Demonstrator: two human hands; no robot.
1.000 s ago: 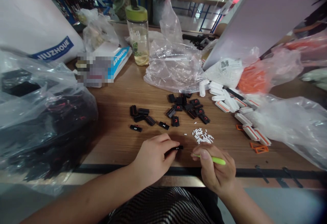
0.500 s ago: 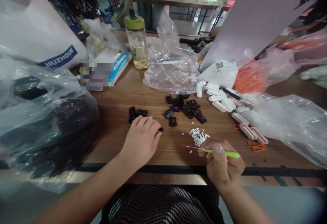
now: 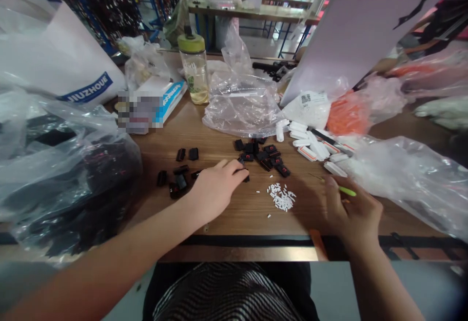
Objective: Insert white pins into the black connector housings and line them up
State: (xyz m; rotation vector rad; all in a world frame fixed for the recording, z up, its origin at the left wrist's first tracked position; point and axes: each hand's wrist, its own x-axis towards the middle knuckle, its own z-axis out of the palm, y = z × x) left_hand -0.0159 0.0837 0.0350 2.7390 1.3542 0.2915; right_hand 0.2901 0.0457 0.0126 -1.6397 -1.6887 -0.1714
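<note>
My left hand reaches over the table with its fingertips on a black block at the near edge of a cluster of black blocks. Whether the fingers grip that block cannot be made out. More black blocks lie to the left of this hand. At the right, my right hand is closed around a thin tool with a green handle, its fine metal tip pointing left. Between the hands sits a pile of tiny white pieces.
White cases lie at the right, beside a clear plastic bag. A bottle and another clear bag stand behind. A large bag of black parts fills the left. An orange strip is at the front edge.
My left hand has moved right to the black cluster, uncovering blocks at the left. The right hand, with the green tool, has moved right and away from the white pile.
</note>
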